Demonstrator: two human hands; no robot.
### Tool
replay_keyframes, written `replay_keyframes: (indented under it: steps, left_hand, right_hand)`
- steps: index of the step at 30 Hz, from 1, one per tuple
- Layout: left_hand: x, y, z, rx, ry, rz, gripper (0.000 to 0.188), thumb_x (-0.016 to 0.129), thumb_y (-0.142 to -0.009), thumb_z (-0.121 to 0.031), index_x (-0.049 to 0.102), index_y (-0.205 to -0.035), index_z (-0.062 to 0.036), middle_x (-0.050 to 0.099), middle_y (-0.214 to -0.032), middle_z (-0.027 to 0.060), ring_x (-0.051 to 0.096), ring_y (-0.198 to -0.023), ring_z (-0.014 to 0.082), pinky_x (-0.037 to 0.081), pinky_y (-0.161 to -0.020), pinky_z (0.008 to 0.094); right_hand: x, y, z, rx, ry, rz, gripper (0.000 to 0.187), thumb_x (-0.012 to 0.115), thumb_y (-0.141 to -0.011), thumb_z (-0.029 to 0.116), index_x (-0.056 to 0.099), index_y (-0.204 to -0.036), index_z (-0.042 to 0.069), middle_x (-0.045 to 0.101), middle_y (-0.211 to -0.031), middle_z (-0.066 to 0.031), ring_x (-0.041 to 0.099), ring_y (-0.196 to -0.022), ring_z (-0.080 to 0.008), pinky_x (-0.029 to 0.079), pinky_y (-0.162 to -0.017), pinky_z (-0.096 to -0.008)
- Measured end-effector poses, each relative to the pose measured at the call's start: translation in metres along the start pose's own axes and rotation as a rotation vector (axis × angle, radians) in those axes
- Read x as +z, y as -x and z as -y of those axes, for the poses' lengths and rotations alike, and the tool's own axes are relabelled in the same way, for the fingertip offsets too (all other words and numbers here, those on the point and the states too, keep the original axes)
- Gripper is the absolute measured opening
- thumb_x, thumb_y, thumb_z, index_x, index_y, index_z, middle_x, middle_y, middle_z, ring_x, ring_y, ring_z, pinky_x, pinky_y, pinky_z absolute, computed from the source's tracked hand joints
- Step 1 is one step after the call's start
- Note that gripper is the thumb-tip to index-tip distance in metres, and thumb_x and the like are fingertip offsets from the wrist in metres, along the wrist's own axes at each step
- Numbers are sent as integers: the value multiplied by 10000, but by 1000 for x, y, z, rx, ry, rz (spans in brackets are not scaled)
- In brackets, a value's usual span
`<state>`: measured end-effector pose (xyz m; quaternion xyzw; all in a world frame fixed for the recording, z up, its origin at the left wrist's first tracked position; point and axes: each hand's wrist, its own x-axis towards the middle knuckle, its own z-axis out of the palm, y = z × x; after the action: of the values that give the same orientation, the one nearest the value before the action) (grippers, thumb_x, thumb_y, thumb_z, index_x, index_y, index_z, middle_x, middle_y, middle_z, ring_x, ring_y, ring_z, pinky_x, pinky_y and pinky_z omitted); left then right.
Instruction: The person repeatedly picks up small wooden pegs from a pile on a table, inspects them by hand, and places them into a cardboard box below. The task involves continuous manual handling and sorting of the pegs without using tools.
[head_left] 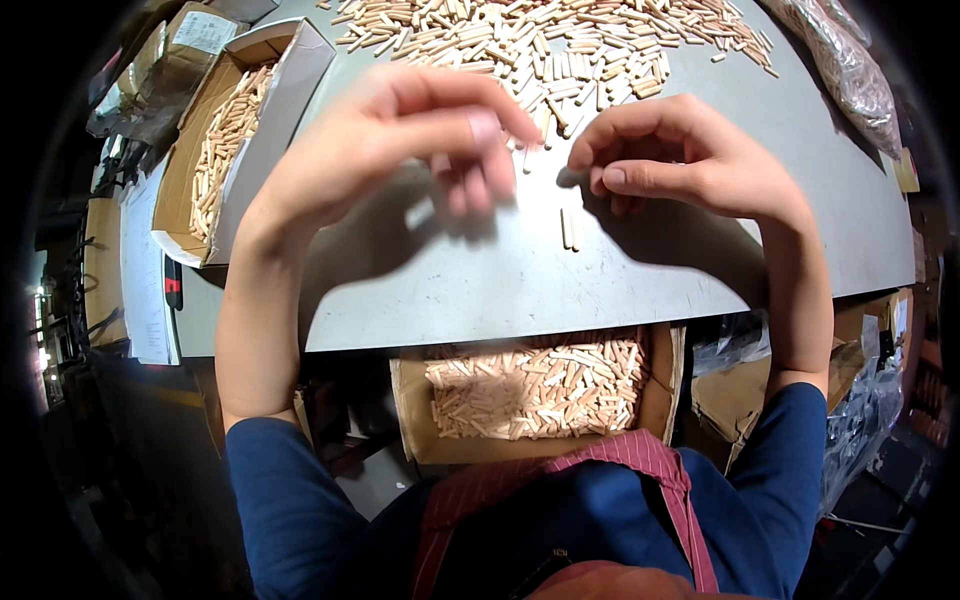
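Small wooden dowel pins (550, 65) lie in a wide heap on the grey table, beyond my hands. My left hand (420, 140) hovers over the table just short of the heap, blurred, with its fingers loosely bent and apart and nothing visible in them. Facing it, my right hand (665, 165) has its fingers curled in and the thumb close against them; whatever they hold, if anything, is hidden. A few stray dowels lie in the gap between the hands. Nearer to me, a pair of dowels (570, 229) lies side by side on the tabletop.
An open cardboard box (175, 205) of dowels stands at the left, beside paper sheets (146, 270). Below the table's front edge (460, 332), another box (415, 440) holds many dowels. A clear plastic bag (850, 80) lies far right; cartons and plastic wrap sit under the table.
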<state>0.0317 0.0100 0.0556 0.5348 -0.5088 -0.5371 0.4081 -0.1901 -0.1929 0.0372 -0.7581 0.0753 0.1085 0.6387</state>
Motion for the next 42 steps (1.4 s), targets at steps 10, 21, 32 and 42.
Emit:
replay_keyframes:
  steps: [10, 21, 32, 42]
  left_hand:
    - [-55, 1, 19, 80, -567, -661, 256, 536, -1081, -129, 752, -1181, -38, 749, -922, 20, 703, -838, 92, 575, -759, 270]
    - [-51, 10, 21, -394, -1054, -627, 271, 586, -1039, -250, 632, -1073, 15, 713, -725, 116, 683, -581, 192, 536, -551, 338]
    - [-20, -9, 22, 135, -580, -712, 215, 538, -1056, -82, 715, -1154, -11, 734, -876, 38, 678, -810, 86, 557, -754, 261]
    - [-35, -16, 41, 246, -813, -765, 458, 542, -1088, -240, 544, -1458, 29, 649, -1388, 222, 630, -1285, 307, 477, -1096, 372]
  right_hand:
    - [30, -5, -5, -402, 326, 286, 262, 640, -858, 40, 744, -1091, -20, 694, -984, -160, 696, -904, -309, 561, -828, -388]
    - [-12, -6, -17, -236, 180, -347, 255, 584, -943, -12, 712, -1163, -31, 721, -1006, -75, 675, -934, -141, 546, -861, -301]
    - [-20, -25, -38, -478, 723, -635, 330, 651, -1002, 122, 644, -1303, -13, 613, -1394, -172, 675, -1169, -311, 562, -980, -376]
    - [-2, -29, -46, -241, 1252, -429, 966, 445, -994, 738, 287, -1660, 56, 309, -1699, -210, 229, -1594, -399, 100, -1308, -556]
